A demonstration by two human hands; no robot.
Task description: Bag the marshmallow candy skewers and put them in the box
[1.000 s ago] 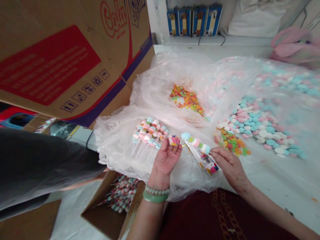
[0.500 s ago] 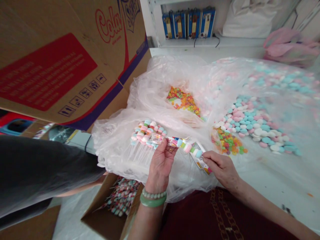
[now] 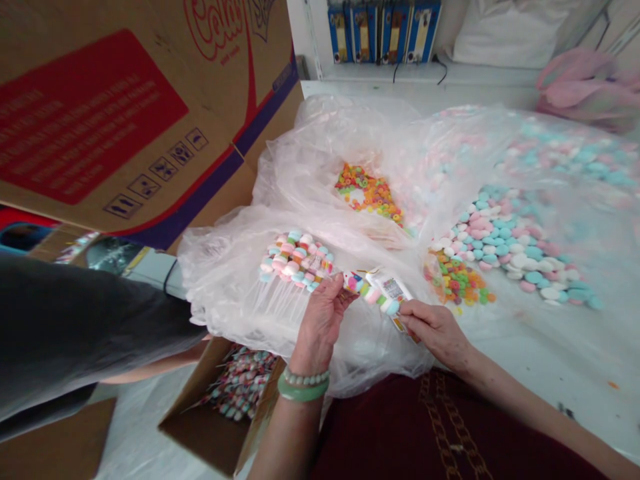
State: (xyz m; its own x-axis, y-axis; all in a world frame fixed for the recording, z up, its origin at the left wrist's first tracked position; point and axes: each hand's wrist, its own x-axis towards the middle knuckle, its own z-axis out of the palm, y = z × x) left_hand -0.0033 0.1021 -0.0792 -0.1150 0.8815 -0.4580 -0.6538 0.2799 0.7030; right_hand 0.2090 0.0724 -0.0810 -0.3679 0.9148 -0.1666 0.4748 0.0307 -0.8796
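My left hand (image 3: 325, 310) is closed on a small clear wrapper with a colourful print (image 3: 353, 280). Between my hands runs a candy skewer (image 3: 373, 295) of blue, green, pink and white pieces, its left end at the wrapper. The fingers of my right hand (image 3: 433, 327) pinch the skewer's right end. Behind the skewer lies a white printed card (image 3: 393, 287). A pile of finished candy skewers (image 3: 293, 257) rests on the plastic sheet, left of my left hand.
Ring candies (image 3: 370, 193) and pastel candies (image 3: 500, 233) lie on plastic. A large carton (image 3: 215, 133) stands at left, an open box of skewers (image 3: 205, 427) below. Someone's dark-clothed leg (image 3: 90, 327) is at left. A pink bag (image 3: 580, 90) sits at back right.
The wrapper and card between my hands have shifted, with more of the white card showing. My right hand has moved slightly left. The whole view has shifted a little.
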